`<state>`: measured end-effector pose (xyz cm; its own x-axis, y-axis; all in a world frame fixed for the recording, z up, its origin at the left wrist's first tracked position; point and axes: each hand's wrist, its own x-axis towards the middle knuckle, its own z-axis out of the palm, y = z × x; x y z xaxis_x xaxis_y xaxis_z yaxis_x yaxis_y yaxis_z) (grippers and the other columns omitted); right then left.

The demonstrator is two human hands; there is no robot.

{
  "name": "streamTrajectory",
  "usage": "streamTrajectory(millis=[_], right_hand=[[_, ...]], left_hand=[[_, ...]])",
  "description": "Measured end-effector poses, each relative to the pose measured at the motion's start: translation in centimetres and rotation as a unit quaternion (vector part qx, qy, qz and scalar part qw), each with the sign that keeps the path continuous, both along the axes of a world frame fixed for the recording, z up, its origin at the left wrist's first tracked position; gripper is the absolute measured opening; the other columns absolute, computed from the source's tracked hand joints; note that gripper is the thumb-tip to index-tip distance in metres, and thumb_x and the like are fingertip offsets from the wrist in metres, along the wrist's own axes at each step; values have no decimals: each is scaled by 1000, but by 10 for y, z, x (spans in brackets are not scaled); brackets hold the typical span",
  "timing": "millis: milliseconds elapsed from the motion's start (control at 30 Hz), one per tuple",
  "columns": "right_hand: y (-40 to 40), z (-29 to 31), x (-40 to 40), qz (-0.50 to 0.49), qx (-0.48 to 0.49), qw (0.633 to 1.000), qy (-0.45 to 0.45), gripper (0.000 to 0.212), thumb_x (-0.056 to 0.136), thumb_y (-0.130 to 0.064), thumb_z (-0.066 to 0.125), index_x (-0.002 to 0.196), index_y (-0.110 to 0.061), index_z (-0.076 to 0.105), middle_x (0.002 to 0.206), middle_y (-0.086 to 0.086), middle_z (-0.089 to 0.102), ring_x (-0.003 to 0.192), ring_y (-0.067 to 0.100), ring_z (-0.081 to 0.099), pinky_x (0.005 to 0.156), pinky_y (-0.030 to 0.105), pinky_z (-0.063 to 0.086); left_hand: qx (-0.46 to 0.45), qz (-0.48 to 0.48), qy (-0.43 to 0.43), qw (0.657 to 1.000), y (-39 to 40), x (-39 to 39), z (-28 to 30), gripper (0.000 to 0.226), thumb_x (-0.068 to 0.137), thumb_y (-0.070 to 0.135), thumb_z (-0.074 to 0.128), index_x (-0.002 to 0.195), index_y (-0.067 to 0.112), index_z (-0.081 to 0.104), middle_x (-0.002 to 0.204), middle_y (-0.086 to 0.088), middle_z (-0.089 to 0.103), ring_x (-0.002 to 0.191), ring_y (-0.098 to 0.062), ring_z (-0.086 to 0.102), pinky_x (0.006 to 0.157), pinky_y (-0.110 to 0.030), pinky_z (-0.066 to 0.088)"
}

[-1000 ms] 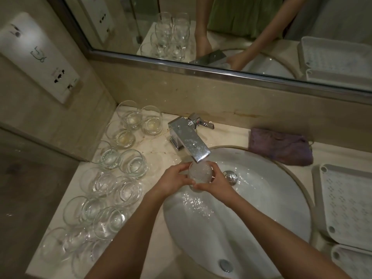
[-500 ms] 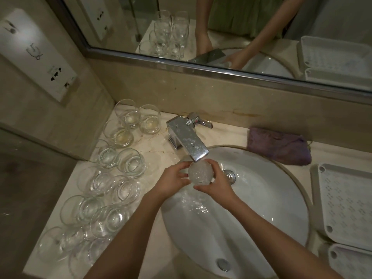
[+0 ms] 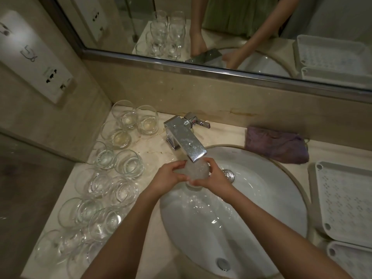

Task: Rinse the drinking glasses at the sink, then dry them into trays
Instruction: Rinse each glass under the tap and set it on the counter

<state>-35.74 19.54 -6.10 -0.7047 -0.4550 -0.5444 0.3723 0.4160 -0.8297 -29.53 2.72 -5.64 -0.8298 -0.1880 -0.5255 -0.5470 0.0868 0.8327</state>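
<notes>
Both sets of fingers still curl round one glass (image 3: 196, 170), left hand (image 3: 168, 178) and right hand (image 3: 216, 179) cupping it right under the faucet (image 3: 186, 140) spout over the sink (image 3: 281, 198). Basically unchanged from before; it's still foamy with water, and the other glasses (image 3: 112, 178) sit along the counter's left.

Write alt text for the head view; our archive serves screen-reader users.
Both hands, left hand and right hand, hold a drinking glass under the running chrome faucet over a white sink. Many glasses stand left; a purple cloth and white trays lie right.
</notes>
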Motion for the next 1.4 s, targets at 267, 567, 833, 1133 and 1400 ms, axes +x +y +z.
streamTrajectory(millis=[267,567,833,1133,1400], right_hand=[[1,12,-18,125,60,988,67,83,67,-7,85,131,-27,37,117,0,55,100,15,57,68,13,46],[5,16,-26,268,184,933,152,91,65,-36,85,141,-28,35,122,1,57,103,18,55,75,23,42],[9,-15,12,1,-3,998,58,77,62,-9,89,113,-44,43,112,-13,56,103,13,58,86,33,55],[7,-14,-1,61,17,998,31,75,60,-19,90,123,-33,51,113,-7,61,106,15,60,82,26,53],[16,0,0,179,125,950,223,93,69,-27,85,146,-24,32,139,0,45,125,17,46,101,26,39]], left_hand=[[-66,-11,-9,998,1,-2,7,47,76,-3,73,120,8,63,116,-5,66,87,-11,67,84,-22,53],[-17,4,-40,999,12,15,-9,47,76,-11,69,117,10,63,88,2,67,69,2,62,73,-13,48],[-32,-11,11,999,12,9,0,61,75,-9,72,130,13,59,116,-3,67,104,-15,65,92,-23,51],[-30,1,-14,999,5,10,3,54,70,1,81,118,18,65,115,-6,67,94,-21,69,92,-31,53],[-30,-1,-6,1000,19,16,1,55,74,-6,74,122,14,58,122,0,60,87,-13,68,72,-15,53]])
